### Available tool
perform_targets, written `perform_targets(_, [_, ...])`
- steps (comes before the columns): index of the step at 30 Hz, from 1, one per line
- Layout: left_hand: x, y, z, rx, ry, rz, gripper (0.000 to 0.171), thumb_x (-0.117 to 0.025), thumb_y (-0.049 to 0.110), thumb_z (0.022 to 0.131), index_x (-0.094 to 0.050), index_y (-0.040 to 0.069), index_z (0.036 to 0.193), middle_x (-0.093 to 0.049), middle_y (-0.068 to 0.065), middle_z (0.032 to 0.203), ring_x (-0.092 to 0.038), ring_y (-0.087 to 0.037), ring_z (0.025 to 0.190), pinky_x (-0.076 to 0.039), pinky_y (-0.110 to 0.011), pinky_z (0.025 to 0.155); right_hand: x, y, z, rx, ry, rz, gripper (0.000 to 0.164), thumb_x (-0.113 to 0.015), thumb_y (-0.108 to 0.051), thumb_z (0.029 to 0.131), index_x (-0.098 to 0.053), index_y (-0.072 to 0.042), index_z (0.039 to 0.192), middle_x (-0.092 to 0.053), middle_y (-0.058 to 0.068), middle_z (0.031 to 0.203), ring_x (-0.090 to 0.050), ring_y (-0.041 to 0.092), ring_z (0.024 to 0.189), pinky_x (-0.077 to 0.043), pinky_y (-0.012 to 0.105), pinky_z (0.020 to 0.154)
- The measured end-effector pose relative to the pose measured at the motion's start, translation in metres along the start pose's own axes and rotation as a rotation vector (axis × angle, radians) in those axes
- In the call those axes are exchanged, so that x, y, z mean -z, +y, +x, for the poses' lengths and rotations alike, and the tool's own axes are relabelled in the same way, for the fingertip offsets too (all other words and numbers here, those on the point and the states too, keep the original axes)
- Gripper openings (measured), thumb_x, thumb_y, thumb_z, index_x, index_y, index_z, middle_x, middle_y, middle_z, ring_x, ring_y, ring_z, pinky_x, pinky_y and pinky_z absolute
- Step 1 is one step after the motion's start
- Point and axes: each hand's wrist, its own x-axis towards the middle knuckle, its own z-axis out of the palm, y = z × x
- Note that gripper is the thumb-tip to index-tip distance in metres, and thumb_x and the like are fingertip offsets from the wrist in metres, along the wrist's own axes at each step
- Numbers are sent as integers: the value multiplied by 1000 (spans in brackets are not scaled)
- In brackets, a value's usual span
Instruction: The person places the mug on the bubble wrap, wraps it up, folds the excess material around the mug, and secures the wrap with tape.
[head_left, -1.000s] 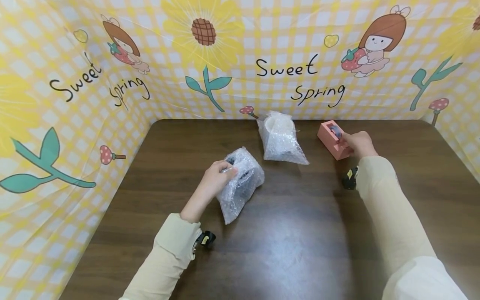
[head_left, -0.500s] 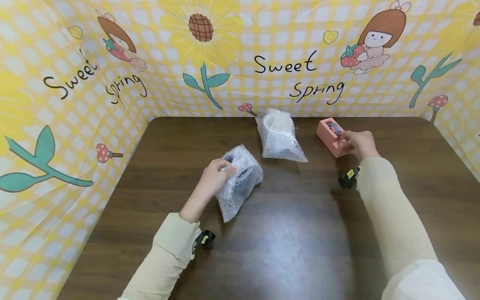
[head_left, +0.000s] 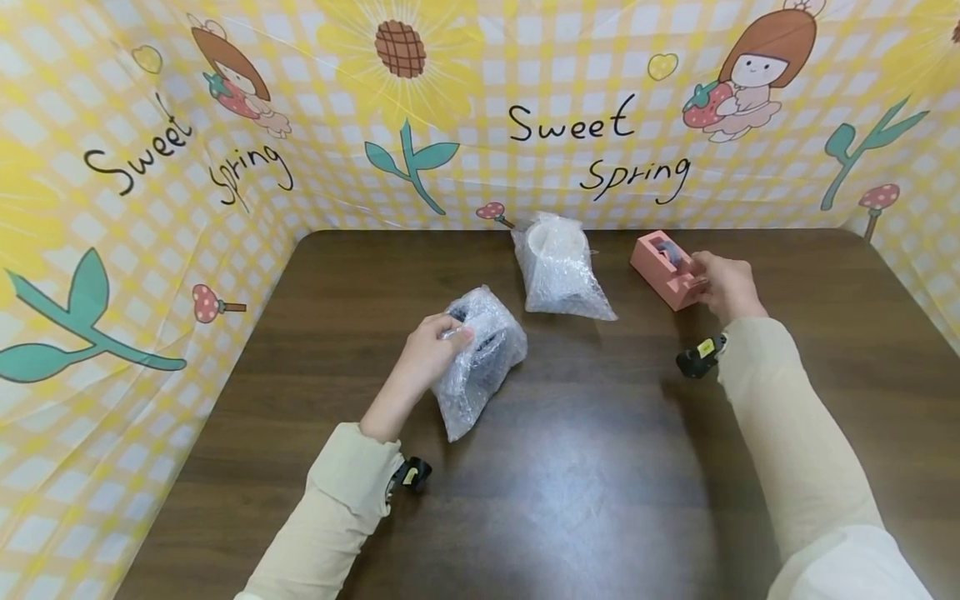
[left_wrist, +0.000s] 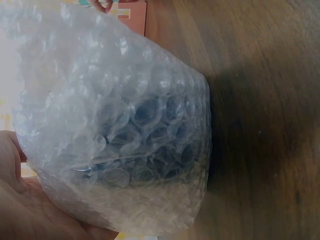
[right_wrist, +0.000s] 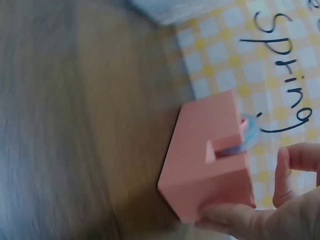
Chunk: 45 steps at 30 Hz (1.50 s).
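Note:
In the head view, my left hand (head_left: pixel 427 350) grips the upper part of a bubble-wrapped package (head_left: pixel 483 362) on the table. Something dark shows through the wrap (left_wrist: pixel 150 135) in the left wrist view; its kind cannot be told. Over to the right, my right hand (head_left: pixel 726 285) is at the near end of a pink tape dispenser (head_left: pixel 663 271). One digit lies against the dispenser's end (right_wrist: pixel 215 180) in the right wrist view, while another finger is bent above it, apart from it. A roll of clear tape (right_wrist: pixel 247 135) sits in the dispenser's slot; any pulled-out strip cannot be made out.
Another bubble-wrapped package (head_left: pixel 562 271), with a white round thing inside, stands at the back between the first package and the dispenser. The brown wooden table (head_left: pixel 570 467) meets a yellow checked cloth (head_left: pixel 420 196) at its back and left sides.
My right hand has drawn slightly back and right from the tape roll, and the dispenser has shifted a little left. My left hand stays on its package. The head view has tilted slightly down.

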Motion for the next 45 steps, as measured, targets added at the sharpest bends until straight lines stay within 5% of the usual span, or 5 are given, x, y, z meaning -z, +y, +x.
perform_targets(7, [0, 3, -2, 4, -2, -5, 28, -55, 22, 93, -63, -2, 103, -42, -19, 147, -36, -37, 138, -31, -51, 112, 0, 0, -1, -12, 9, 301, 16, -58, -22, 93, -61, -14, 79, -56, -5, 77, -50, 10, 74, -49, 20, 66])
perform_targets(17, [1, 5, -2, 14, -7, -16, 28, -54, 23, 95, -62, -2, 104, -41, -19, 147, -36, -37, 138, -32, -52, 111, 2, 16, -4, -7, 15, 722, 21, -61, -27, 92, -50, -13, 104, -31, 0, 151, -32, 21, 142, -23, 36, 117])
perform_targets(24, [0, 2, -1, 23, 3, -36, 28, -54, 23, 95, -62, -2, 103, -40, -19, 148, -34, -37, 139, -30, -52, 113, -3, 24, 0, 41, 63, 986, 26, -65, -25, 90, -46, -8, 88, -40, -1, 134, -39, 20, 137, -19, 39, 119])
perform_targets(34, [-2, 2, -1, 30, 4, -45, 29, -54, 23, 95, -62, -2, 105, -39, -18, 148, -34, -36, 140, -29, -52, 113, -9, 27, -14, -2, 231, 552, 27, -67, -31, 88, -45, -16, 93, -44, -5, 101, -50, 12, 107, -36, 26, 111])
perform_targets(45, [-1, 3, -4, 38, -11, -50, 31, -52, 25, 96, -62, -2, 108, -36, -17, 151, -32, -38, 140, -30, -54, 112, -7, 28, -14, -75, 163, 646, 27, -54, -28, 96, -47, -21, 121, -51, -3, 117, -55, 8, 109, -41, 24, 103])
